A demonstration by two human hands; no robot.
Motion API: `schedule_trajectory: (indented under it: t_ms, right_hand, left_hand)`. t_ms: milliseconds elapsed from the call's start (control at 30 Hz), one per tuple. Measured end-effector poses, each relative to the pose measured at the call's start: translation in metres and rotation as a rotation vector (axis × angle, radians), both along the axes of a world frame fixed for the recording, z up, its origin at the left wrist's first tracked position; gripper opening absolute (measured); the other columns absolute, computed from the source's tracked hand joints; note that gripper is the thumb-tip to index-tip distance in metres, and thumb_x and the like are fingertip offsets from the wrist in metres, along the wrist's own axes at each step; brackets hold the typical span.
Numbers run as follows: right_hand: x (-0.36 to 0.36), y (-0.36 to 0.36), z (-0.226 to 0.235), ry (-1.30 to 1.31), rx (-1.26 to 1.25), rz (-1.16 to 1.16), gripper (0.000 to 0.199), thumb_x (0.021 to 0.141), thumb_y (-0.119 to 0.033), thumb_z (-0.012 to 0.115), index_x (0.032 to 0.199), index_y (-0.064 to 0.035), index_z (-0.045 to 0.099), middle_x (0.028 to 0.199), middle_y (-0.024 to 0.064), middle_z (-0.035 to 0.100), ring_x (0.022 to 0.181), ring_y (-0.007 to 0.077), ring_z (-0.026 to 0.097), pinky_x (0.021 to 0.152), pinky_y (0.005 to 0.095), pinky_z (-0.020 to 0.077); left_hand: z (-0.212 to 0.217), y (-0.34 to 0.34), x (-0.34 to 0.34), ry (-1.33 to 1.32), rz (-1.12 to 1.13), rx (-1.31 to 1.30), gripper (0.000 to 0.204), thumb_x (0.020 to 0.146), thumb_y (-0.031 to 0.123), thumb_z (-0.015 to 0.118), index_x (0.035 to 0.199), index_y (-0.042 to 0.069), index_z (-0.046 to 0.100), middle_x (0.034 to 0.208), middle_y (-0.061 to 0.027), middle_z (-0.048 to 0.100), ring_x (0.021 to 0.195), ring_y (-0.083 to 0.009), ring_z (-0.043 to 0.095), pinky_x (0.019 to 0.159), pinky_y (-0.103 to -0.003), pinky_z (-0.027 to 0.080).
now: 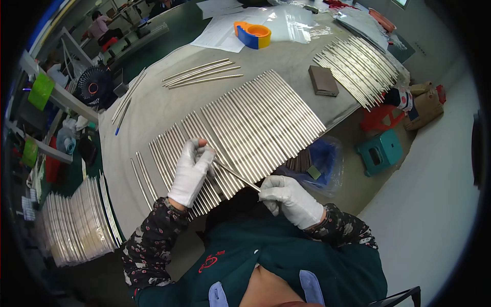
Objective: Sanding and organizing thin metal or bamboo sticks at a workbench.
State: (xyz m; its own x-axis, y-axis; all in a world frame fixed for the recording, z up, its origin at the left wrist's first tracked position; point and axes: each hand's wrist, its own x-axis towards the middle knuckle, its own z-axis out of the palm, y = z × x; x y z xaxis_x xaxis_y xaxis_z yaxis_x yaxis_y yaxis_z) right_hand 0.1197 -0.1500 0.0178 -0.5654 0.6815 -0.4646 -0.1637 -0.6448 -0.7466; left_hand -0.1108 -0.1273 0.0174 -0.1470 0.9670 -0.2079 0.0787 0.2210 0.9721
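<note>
A thin, shiny metal rod slants between my two white-gloved hands, above a wide row of similar rods lying side by side on the table. My left hand is closed around its upper end, with some bare fingertips showing. The lower end is pinched by my right hand, just off the table's front edge. Left of the row, a few separate rods lie near my left forearm. Several more loose rods rest farther back on the grey table.
A dark brown block sits beside a heap of rods at the right. Papers and a blue-orange tape dispenser lie at the back. Bundled rods stand lower left. A teal stool and blue-lined bin are at right.
</note>
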Motion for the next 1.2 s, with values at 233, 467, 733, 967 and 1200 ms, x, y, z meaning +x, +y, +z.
schedule_trajectory:
  t_ms: [233,467,733,967,1200]
  right_hand:
    - [0.049,0.006,0.003,-0.081,0.108,0.034,0.017,0.082,-0.021,0.064,0.082,-0.0044,0.061,0.066,-0.0006,0.054,0.06,0.008,0.052,0.055,0.0222,0.0421]
    - [0.099,0.016,-0.001,-0.079,0.188,-0.237,0.012,0.08,-0.013,0.066,0.079,-0.0034,0.06,0.065,0.0007,0.056,0.057,0.0078,0.052,0.054,0.0217,0.0435]
    - [0.13,0.069,-0.026,-0.284,0.462,-0.39,0.011,0.082,-0.01,0.064,0.081,0.0008,0.061,0.071,-0.0004,0.058,0.063,0.0058,0.052,0.058,0.0214,0.0432]
    - [0.142,0.102,-0.039,-0.357,0.486,-0.433,0.018,0.087,-0.017,0.065,0.092,0.0,0.064,0.074,0.0009,0.062,0.064,0.0069,0.056,0.061,0.021,0.0452]
    - [0.144,0.155,-0.034,-0.954,0.928,-0.794,0.03,0.083,-0.026,0.066,0.1,-0.0016,0.067,0.082,0.0139,0.068,0.073,0.0217,0.067,0.069,0.0321,0.0515]
  left_hand:
    - [0.018,0.006,0.059,-0.202,-0.01,0.157,0.018,0.092,0.018,0.056,0.097,0.005,0.046,0.075,-0.0057,0.054,0.05,-0.0089,0.047,0.04,-0.019,0.033]
    - [0.019,0.021,0.108,-0.223,-0.286,-0.017,0.024,0.094,0.025,0.055,0.097,0.002,0.049,0.079,-0.008,0.06,0.051,-0.0102,0.054,0.04,-0.018,0.037]
    - [0.005,0.121,0.164,-0.456,-0.568,-0.158,0.04,0.095,0.035,0.054,0.117,0.003,0.048,0.106,-0.0103,0.059,0.077,-0.0146,0.061,0.043,-0.015,0.037]
    - [-0.002,0.151,0.187,-0.295,-0.428,-0.078,0.022,0.096,0.023,0.054,0.103,0.003,0.05,0.086,-0.0058,0.062,0.065,-0.0108,0.061,0.048,-0.019,0.045]
    - [-0.015,0.162,0.184,-0.345,-0.26,-0.096,0.023,0.094,0.014,0.058,0.103,-0.002,0.046,0.087,-0.0159,0.06,0.066,-0.0188,0.062,0.057,-0.027,0.054]
